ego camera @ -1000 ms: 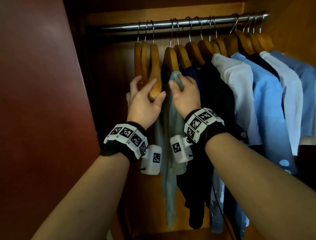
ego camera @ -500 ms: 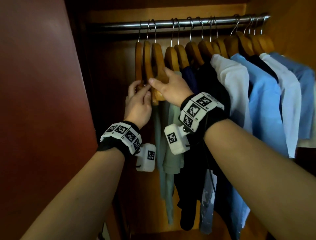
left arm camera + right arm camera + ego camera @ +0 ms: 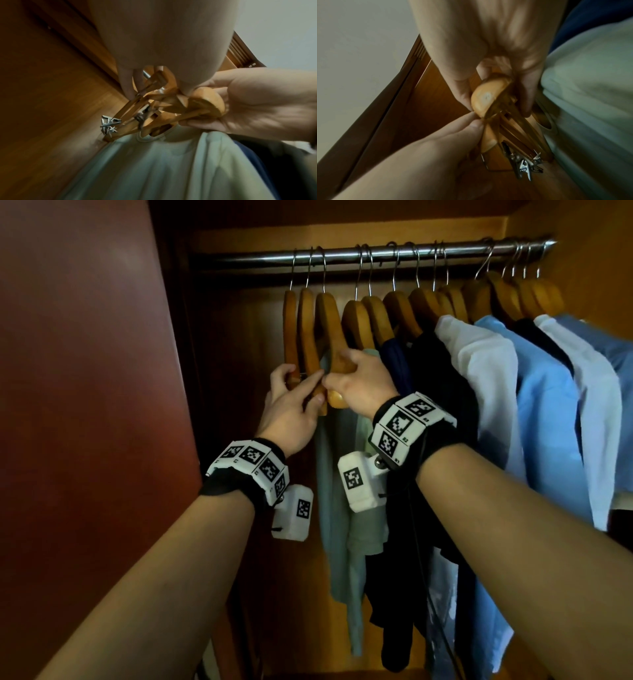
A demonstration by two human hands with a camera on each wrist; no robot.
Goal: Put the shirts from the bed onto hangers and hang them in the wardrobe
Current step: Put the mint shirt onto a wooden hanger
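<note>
Hands meet at the left end of the wardrobe rail (image 3: pixel 376 254), among three empty wooden hangers. Right hand (image 3: pixel 356 386) grips the rightmost empty hanger (image 3: pixel 334 337) by its lower shoulder end, fingers and thumb curled round the wood; the rounded end (image 3: pixel 485 97) protrudes below the palm. Left hand (image 3: pixel 291 409) pinches the neighbouring empty hanger (image 3: pixel 308 337) between thumb and fingers, touching the right hand. Both hangers hook on the rail. Metal clips (image 3: pixel 524 166) hang from the hanger bars, seen from the right wrist. Immediately right of the hands, a pale green shirt (image 3: pixel 342 525) hangs on its own hanger, followed by navy, black, white and light blue shirts (image 3: pixel 544 412). Wardrobe door (image 3: pixel 85 405) stands at the left.
</note>
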